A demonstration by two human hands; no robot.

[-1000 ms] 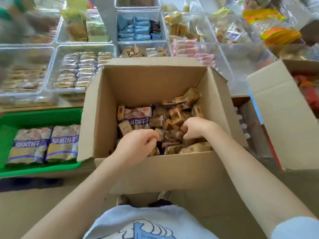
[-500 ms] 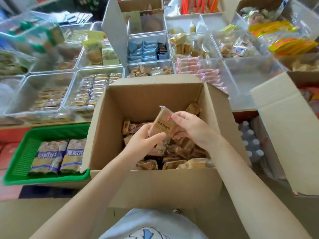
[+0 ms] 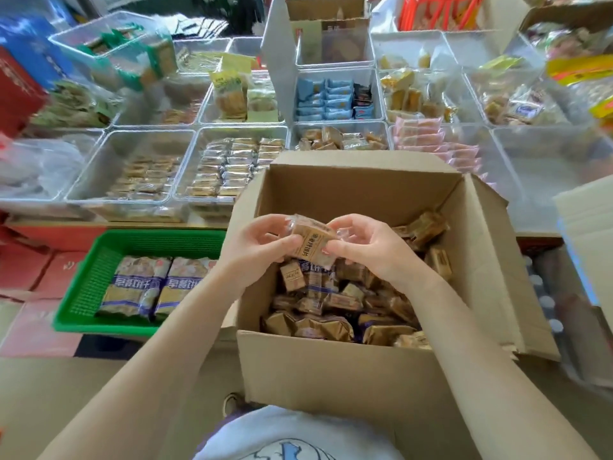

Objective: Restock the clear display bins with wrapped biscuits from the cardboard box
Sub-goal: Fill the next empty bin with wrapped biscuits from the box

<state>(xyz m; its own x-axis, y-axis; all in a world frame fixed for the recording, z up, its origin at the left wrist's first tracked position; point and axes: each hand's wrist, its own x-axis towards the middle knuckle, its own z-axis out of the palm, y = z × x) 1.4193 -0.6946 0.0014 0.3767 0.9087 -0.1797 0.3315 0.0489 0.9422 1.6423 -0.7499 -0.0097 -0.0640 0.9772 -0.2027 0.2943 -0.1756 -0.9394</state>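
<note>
An open cardboard box point(image 3: 331, 370) stands in front of me, holding several brown wrapped biscuits point(image 3: 335, 303). Above the box's middle, both hands hold a small bundle of wrapped biscuits point(image 3: 311, 242). My left hand point(image 3: 255, 247) grips its left end, thumb in front. My right hand point(image 3: 368, 247) grips its right end with curled fingers. Beyond the box lie clear display bins: one point(image 3: 229, 167) with rows of wrapped biscuits, one point(image 3: 139, 174) to its left, and one point(image 3: 341, 139) straight behind the box with brown biscuits.
A green basket point(image 3: 86, 293) with two large biscuit packs sits left of the box. More clear bins with blue point(image 3: 328, 97), pink point(image 3: 431, 137) and yellow packs fill the back. Another cardboard flap point(image 3: 587, 227) rises at the right, with bottle caps point(image 3: 547, 303) below it.
Both hands rose out of the box with a bundle of wrapped biscuits and now hold it higher, above the box. The camera has tilted up toward the bins.
</note>
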